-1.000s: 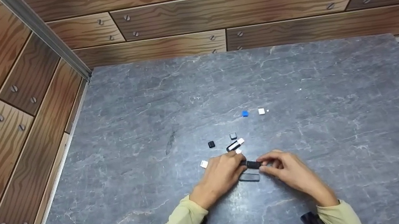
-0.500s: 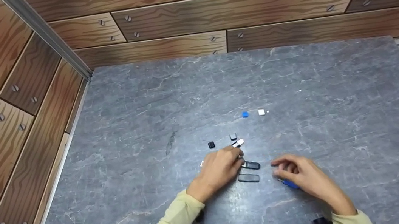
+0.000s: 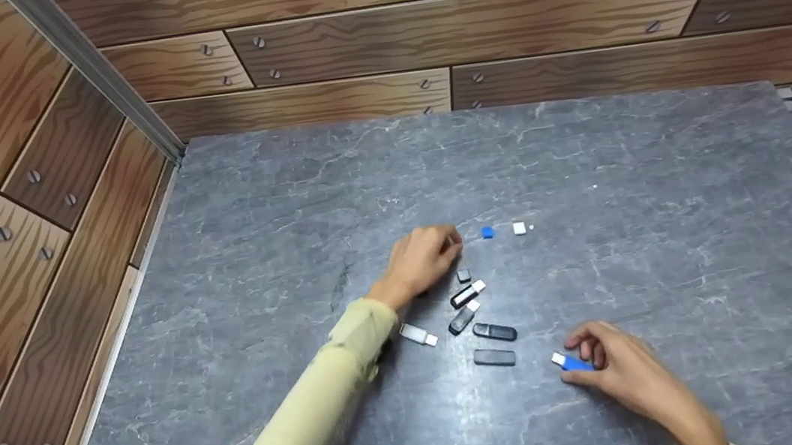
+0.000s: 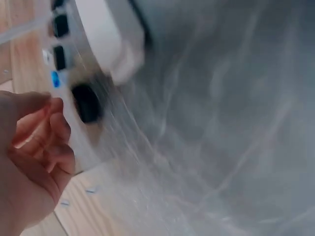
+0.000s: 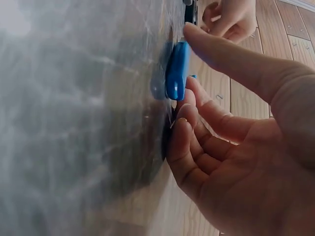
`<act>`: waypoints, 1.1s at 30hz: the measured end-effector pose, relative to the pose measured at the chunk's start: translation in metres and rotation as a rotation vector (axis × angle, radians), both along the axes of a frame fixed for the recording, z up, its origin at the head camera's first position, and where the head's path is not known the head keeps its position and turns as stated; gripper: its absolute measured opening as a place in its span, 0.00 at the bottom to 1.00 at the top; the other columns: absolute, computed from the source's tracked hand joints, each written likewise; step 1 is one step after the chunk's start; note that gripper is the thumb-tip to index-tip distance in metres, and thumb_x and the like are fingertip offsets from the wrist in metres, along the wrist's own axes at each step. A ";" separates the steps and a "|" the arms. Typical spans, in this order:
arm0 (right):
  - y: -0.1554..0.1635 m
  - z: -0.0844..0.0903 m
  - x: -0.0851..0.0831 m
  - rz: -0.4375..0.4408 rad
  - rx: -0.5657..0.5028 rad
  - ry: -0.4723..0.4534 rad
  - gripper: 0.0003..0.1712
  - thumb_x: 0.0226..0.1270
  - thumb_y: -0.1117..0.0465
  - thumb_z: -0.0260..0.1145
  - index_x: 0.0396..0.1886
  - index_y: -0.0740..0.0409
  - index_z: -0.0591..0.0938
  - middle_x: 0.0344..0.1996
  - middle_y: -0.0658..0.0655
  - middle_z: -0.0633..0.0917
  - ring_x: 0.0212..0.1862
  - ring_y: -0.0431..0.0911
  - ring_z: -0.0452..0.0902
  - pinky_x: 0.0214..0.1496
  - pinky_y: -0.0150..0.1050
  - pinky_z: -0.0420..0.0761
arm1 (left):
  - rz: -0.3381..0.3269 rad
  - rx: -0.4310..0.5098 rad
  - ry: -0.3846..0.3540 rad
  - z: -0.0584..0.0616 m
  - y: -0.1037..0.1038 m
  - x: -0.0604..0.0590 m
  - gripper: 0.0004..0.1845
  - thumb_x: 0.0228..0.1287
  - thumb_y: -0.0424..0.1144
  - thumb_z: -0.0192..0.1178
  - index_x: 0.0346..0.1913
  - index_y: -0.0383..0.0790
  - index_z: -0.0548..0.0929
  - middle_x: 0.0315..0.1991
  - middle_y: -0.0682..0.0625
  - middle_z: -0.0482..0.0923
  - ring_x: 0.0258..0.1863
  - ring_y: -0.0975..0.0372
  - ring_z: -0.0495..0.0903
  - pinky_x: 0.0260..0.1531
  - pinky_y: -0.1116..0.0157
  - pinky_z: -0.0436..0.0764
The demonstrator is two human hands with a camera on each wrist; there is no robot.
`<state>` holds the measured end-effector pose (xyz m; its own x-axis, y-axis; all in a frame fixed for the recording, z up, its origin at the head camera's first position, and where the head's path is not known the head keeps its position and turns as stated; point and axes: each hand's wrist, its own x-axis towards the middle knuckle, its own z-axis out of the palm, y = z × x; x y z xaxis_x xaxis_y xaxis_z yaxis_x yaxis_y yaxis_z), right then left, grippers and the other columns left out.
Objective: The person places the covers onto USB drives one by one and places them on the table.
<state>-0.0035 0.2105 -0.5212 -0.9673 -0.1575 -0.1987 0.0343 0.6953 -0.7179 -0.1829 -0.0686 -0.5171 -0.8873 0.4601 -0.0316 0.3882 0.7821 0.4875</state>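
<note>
A blue USB stick (image 3: 572,362) with a metal plug lies by the thumb and fingers of my right hand (image 3: 630,371), which are spread apart around it. In the right wrist view, the blue USB stick (image 5: 177,71) rests on the table below the thumb. My left hand (image 3: 424,253) reaches over the table with bent fingers, left of a small blue cap (image 3: 487,232). The left wrist view is blurred, with thumb and forefinger close together. A small dark grey cap (image 3: 464,275) lies just below the left hand. Where the black cap lay, the left hand and wrist now cover the view.
Between the hands lie a black-and-white USB stick (image 3: 467,295), a dark one (image 3: 464,318), a black one (image 3: 495,331) and a grey one (image 3: 494,357). A whitish USB stick (image 3: 417,335) lies by the left forearm. Beyond is a white cap (image 3: 519,228); wood-patterned walls (image 3: 321,103) border the table.
My right hand has left the black USB stick and moved right and nearer, beside the blue one. The left hand has moved away from the USB sticks toward the far caps, uncovering several.
</note>
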 end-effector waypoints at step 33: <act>-0.008 0.005 -0.005 -0.134 0.007 -0.019 0.14 0.62 0.59 0.80 0.44 0.58 0.86 0.38 0.53 0.86 0.35 0.35 0.76 0.40 0.30 0.77 | -0.056 -0.052 0.021 0.000 0.043 -0.019 0.08 0.73 0.40 0.63 0.51 0.44 0.81 0.48 0.49 0.82 0.45 0.57 0.83 0.44 0.57 0.86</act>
